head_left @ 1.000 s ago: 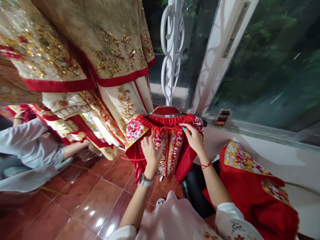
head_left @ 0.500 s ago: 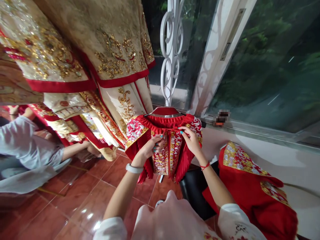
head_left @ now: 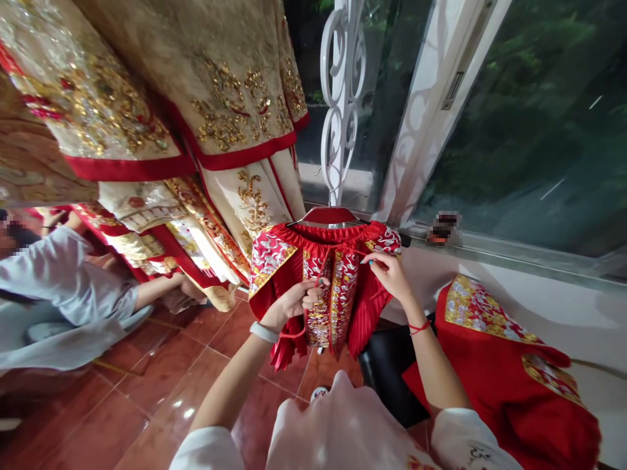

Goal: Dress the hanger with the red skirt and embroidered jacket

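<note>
Left hand [head_left: 301, 299], head view: fingers curled and clamped on a red cord [head_left: 355, 250] in front of the bodice. Right hand [head_left: 389, 273]: thumb and forefinger near each other at the cord by the neckline; whether they grip it cannot be told. The red embroidered garment [head_left: 323, 307] hangs from a hanger [head_left: 331, 215], its gathered neckline just below the hanger's lower edge, beside the white scrolled stand [head_left: 334, 147].

Probable faults:
- Uneven tension on the cord could bunch the neckline to one side or draw one cord end inward.
- A downward or toward-body pull could tilt the hanger and drag the neckline off either end.
- The slack loop near the left wrist could snag on the wristband [head_left: 264, 332] or tangle.
- Raised embroidery could catch the cord or a fingernail and lift threads.
</note>
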A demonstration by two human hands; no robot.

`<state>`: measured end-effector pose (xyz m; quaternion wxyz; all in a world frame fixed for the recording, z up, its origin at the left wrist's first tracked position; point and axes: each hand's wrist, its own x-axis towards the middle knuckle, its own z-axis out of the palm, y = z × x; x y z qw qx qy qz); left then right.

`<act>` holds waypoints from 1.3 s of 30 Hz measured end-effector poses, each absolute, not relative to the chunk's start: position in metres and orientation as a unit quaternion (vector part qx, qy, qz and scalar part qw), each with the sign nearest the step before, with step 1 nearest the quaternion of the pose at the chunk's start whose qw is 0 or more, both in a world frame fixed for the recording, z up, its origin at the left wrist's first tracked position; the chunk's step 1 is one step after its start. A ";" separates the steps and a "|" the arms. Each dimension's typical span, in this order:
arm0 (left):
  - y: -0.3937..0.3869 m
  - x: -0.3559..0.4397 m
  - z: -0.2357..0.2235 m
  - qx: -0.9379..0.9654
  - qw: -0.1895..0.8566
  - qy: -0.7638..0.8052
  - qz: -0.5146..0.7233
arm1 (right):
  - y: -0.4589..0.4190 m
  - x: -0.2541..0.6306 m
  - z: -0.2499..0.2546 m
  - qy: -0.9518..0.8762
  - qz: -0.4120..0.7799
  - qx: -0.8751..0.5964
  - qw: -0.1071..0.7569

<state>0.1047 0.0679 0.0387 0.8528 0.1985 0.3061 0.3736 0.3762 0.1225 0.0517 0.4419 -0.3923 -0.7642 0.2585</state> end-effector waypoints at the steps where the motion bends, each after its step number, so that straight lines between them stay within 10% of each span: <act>1: 0.066 0.107 0.040 0.233 0.854 0.300 0.356 | 0.120 0.377 0.052 -0.771 0.237 -0.410 0.426; 12: 0.067 0.121 0.089 0.555 0.536 0.365 0.520 | 0.129 0.313 0.072 -0.622 0.160 -0.413 0.646; 28: 0.084 0.122 0.068 0.753 0.226 0.421 0.451 | 0.149 0.319 0.083 -0.805 0.399 -0.213 0.384; 39: 0.098 0.129 0.045 0.774 0.202 0.384 0.461 | 0.135 0.322 0.071 -0.813 0.354 -0.236 0.398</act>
